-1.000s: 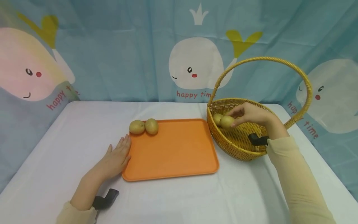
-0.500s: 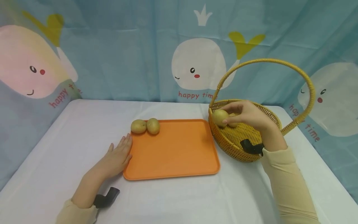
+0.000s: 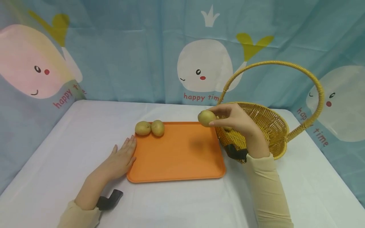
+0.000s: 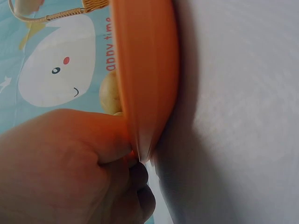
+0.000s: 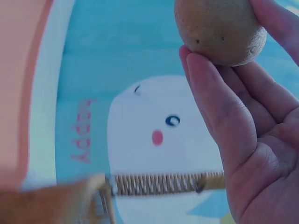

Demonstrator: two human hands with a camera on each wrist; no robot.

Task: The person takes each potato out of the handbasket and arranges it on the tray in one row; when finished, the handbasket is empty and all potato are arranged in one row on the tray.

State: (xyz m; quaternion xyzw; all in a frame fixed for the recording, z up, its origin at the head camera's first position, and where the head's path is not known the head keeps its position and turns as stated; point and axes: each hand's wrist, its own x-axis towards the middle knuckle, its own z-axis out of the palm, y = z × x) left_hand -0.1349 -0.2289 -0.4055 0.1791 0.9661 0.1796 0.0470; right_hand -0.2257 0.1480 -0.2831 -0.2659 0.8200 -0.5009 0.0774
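In the head view, my right hand pinches a potato between thumb and fingers, above the right back corner of the orange tray. The right wrist view shows this potato at the fingertips. My left hand rests on the tray's left edge with its fingers straight, and its thumb lies on the rim in the left wrist view. Two potatoes lie side by side at the tray's back left corner. Another potato shows partly behind my right hand, inside the wicker basket.
The basket stands right of the tray, its tall arched handle rising over it. A white cloth covers the table. Behind hangs a blue curtain with cartoon whales. Black wrist mounts sit at both wrists.
My right hand has lifted the potato out of the basket and carried it left, over the tray's back right corner. My left hand stays at the tray's edge.
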